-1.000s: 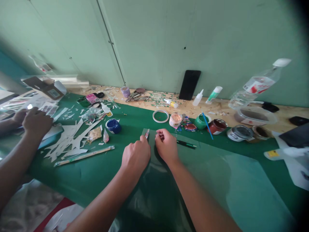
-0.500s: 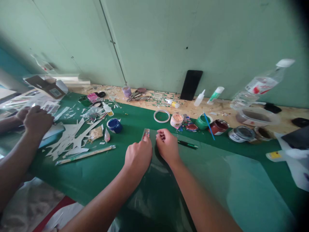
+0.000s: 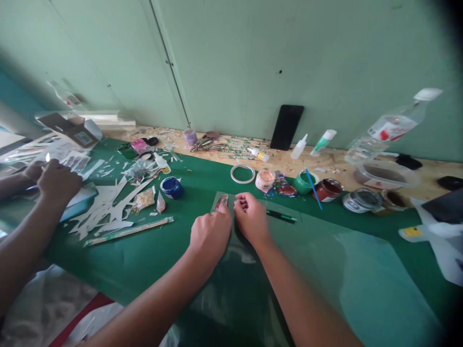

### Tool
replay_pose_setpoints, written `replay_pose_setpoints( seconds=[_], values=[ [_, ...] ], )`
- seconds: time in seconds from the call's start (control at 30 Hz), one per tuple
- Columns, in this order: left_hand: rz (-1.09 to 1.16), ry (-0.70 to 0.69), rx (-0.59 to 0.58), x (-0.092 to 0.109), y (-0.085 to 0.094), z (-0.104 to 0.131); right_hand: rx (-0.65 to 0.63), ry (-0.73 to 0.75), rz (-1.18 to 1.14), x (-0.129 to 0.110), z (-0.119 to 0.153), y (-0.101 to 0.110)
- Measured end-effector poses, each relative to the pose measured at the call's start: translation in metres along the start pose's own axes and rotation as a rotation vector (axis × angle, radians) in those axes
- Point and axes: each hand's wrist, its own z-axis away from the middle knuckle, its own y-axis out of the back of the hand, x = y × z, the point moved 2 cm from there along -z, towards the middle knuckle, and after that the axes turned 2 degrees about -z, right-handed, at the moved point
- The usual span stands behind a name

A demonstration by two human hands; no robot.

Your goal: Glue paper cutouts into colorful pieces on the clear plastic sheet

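Note:
My left hand (image 3: 211,234) is closed in a loose fist, knuckles up, over the corner of a clear plastic sheet (image 3: 307,250). Its thumb side presses on a small, colourful printed piece (image 3: 222,201), partly hidden under the fingers. Beside it, my right hand (image 3: 251,218) rests on the sheet with its fingers curled in. Anything inside those fingers is hidden. A black and green pen (image 3: 282,216) lies just right of the right hand. Beyond the hands are a roll of white tape (image 3: 242,180) and an open pot of peach paint (image 3: 265,179).
At left, a co-worker's hands (image 3: 58,178) are above the green tabletop (image 3: 152,260). White paper scraps (image 3: 103,205), a wrapped stick (image 3: 128,232) and a blue paint pot (image 3: 171,187) lie between us. Several paint pots, a phone (image 3: 287,127) and a plastic bottle (image 3: 392,126) stand toward the wall.
My left hand has shifted slightly right and toward me, and more of the colourful piece shows. The right hand stays in place. The co-worker's hands have moved a little.

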Motion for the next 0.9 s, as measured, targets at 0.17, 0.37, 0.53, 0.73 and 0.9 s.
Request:
replay_pose_setpoints(
  seconds=[0.17,0.37,0.53,0.73,0.9],
  values=[
    [-0.004,-0.02,0.016,0.002,-0.001,-0.002,0.009,0.006,0.004,0.001,0.0,0.0],
    [0.009,-0.049,0.06,-0.011,-0.011,0.014,0.024,0.044,-0.001,0.004,-0.001,-0.001],
    [0.23,-0.116,0.386,-0.042,-0.036,0.039,0.059,0.204,0.068,0.0,0.001,-0.001],
    [0.351,-0.188,0.56,-0.058,-0.055,0.049,-0.102,0.427,0.392,-0.01,0.008,-0.01],
    [0.409,-0.178,0.508,-0.058,-0.058,0.046,-0.214,0.417,0.592,-0.012,0.012,-0.016]
  ],
)
